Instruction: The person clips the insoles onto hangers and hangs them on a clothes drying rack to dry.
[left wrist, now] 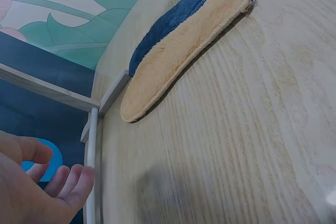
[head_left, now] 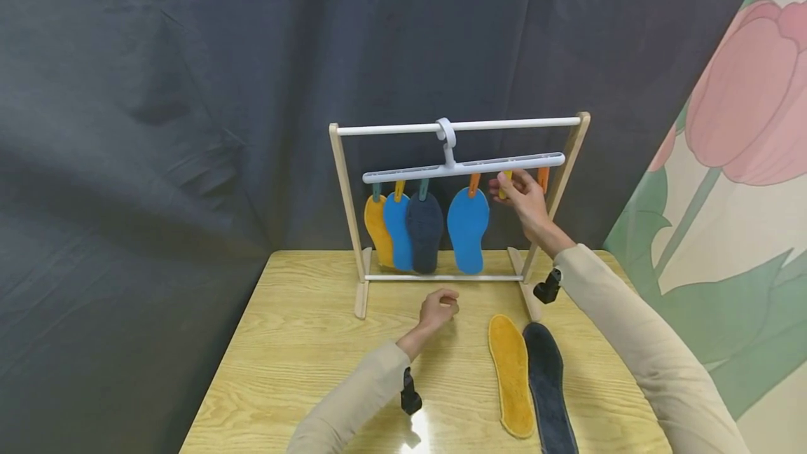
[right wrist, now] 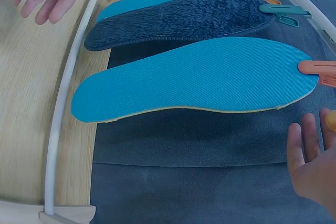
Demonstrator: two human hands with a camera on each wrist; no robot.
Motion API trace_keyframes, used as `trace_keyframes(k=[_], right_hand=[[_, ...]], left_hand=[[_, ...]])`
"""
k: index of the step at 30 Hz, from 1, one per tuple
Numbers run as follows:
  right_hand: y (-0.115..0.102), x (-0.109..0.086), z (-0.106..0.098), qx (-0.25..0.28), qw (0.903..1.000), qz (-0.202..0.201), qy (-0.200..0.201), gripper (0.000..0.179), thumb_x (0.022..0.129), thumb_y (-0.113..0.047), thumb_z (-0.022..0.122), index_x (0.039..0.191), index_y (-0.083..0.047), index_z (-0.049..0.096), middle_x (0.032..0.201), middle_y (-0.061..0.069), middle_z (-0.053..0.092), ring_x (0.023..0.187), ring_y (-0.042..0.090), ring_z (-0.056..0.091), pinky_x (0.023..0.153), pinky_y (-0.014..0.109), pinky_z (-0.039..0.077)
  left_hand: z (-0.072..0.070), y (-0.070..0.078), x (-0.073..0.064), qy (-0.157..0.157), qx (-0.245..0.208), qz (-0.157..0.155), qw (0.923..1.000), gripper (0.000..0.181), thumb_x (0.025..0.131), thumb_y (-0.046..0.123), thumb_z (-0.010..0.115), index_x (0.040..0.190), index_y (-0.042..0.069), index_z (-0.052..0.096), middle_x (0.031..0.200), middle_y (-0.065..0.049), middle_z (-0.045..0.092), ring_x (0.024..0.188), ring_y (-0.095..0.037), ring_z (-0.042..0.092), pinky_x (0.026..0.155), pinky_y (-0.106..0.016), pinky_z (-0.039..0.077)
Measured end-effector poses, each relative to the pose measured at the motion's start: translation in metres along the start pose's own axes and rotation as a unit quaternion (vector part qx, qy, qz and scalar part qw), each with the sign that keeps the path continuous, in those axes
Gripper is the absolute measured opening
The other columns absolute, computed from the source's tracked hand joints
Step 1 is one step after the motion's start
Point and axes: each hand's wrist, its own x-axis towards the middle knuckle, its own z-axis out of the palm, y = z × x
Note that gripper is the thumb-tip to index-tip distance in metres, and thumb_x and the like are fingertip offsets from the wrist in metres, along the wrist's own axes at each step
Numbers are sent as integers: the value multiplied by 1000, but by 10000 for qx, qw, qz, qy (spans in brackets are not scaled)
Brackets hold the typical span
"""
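Your R hand (head_left: 528, 202) pinches the yellow clip (head_left: 506, 186) under the hanger (head_left: 410, 174), right of the rightmost blue insole (head_left: 468, 232); your L hand (head_left: 438, 308), loosely curled, holds nothing, over tbl (head_left: 284, 370), left of flat yellow insole (head_left: 509, 377).

Dark blue-grey cloth (head_left: 157, 125) filling back and left side, long soft folds, small creases toward left. Over on right, painted-looking backdrop (head_left: 693, 244): big pink tulip (head_left: 744, 90) with darker outlines, green stem (head_left: 687, 219) slanting down from it, broad green leaves (head_left: 725, 335) lower down, cream ground between. Yellowish wood-grain table (head_left: 284, 342), cloth behind far edge; bright glare patch (head_left: 416, 431) toward front.
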Motion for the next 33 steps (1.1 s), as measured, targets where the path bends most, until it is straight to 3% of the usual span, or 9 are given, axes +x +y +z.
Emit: trace_keyframes(k=[6,10,20,24,28,33], right_hand=[[0,1,-1,-212,9998,30,44,46,98,-21,64,128,9,50,99,6,71,92,21,68,80,26,57],[0,1,-1,-505,9987,31,89,49,97,-25,65,129,10,51,99,3,71,90,18,68,80,26,57],[1,0,1,-576,9982,121,72,49,97,-22,66,126,15,52,95,1,71,88,16,67,82,29,57],[1,0,3,-696,9974,201,59,37,97,-22,65,121,5,58,98,2,72,90,16,66,82,28,57],[0,0,3,-821,9964,213,74,32,97,-23,65,120,-1,60,100,3,72,92,17,65,82,27,57],[3,-1,1,-824,9964,207,75,32,97,-23,65,120,-1,60,99,1,71,90,15,65,82,27,56]], left_hand=[[3,-4,-2,-119,-94,-175,9997,24,87,-7,63,108,1,71,92,-7,66,73,-16,64,70,-39,59],[6,-8,-2,-168,-147,-264,9994,24,88,-5,63,110,0,70,93,-7,64,73,-13,62,71,-39,59],[9,-9,-9,-385,13,-236,9990,23,89,-5,64,111,-1,69,93,-7,64,77,-13,61,71,-38,59],[12,-10,-12,-467,178,-223,9985,22,89,-3,65,111,-2,68,92,-9,65,75,-22,64,65,-34,57],[17,-12,-14,-571,123,-239,9980,24,88,-3,65,112,-4,67,90,-6,65,79,-32,66,66,-39,58],[25,-17,-16,-701,237,-318,9968,27,87,-1,66,113,-3,67,90,-4,66,77,-23,65,65,-34,57]])
